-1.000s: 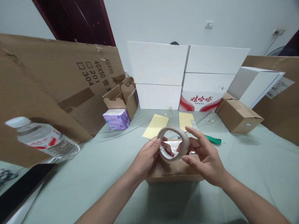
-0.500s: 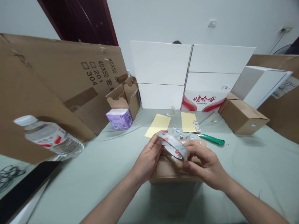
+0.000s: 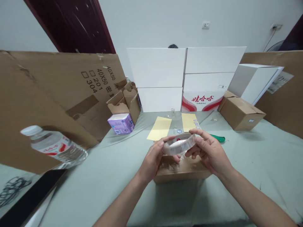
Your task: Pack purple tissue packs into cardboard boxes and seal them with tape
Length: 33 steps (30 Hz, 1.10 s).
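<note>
Left hand [image 3: 153, 161] and right hand [image 3: 210, 154], fingers curled, gripping clear tape roll [image 3: 179, 144]; cardboard box [image 3: 182, 173] below fingers; green knife handle [image 3: 219, 138] just past right fingertips, partly hidden; yellow paper sheet [image 3: 159, 128] beyond fingers.

White wall [image 3: 153, 22] with power socket [image 3: 205, 25], dark red door [image 3: 71, 25] left, fan [image 3: 272, 46] right

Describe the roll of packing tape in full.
The roll of clear packing tape is a wide, glossy, translucent ring with an open centre, seen almost edge-on and slightly tilted. Its core cannot be made out. The left hand grips one side and the right hand holds the other with its fingertips, lifting the roll above a cardboard box.
</note>
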Each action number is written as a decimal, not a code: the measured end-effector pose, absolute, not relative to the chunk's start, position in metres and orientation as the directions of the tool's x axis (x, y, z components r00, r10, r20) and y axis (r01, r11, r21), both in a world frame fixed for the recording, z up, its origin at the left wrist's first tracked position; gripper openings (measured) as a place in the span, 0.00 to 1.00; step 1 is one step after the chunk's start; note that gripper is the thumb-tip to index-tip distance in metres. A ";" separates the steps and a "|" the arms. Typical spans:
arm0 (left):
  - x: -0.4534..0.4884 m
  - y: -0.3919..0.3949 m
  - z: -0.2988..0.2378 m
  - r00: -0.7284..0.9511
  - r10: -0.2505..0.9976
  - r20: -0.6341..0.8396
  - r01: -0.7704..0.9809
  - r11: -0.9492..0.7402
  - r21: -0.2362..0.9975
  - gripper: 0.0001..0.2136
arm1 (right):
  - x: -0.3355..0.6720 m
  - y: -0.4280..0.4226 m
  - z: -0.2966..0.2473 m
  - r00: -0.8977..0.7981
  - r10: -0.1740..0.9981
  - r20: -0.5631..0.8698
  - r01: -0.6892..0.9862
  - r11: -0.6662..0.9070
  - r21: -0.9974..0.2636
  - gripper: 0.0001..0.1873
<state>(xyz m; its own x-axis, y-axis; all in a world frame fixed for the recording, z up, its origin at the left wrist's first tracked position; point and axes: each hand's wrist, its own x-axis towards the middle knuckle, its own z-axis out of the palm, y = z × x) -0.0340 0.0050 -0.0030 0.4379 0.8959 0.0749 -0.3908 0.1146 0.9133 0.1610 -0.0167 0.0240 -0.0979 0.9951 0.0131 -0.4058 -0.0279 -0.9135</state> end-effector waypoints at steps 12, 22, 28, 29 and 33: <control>-0.035 -0.005 0.001 0.382 0.903 0.199 0.092 -0.251 0.963 0.23 | 0.172 -0.023 0.031 -0.090 0.996 0.009 -0.380 -0.026 -0.925 0.26; -0.030 -0.003 0.026 0.486 0.816 0.312 0.075 -0.395 0.916 0.11 | 0.177 -0.018 0.023 0.046 0.849 0.526 0.254 0.500 -0.828 0.18; -0.030 -0.002 0.024 0.466 0.781 0.417 0.167 -0.540 0.825 0.08 | 0.169 -0.022 0.037 -0.219 0.566 0.795 0.609 0.715 -0.342 0.13; -0.031 -0.002 0.024 0.472 0.773 0.424 0.178 -0.555 0.813 0.08 | 0.168 -0.021 0.039 -0.235 0.568 0.789 0.605 0.721 -0.339 0.11; -0.035 -0.004 0.028 0.512 0.740 0.436 0.215 -0.602 0.769 0.10 | 0.164 -0.015 0.042 -0.261 0.552 0.792 0.585 0.743 -0.326 0.08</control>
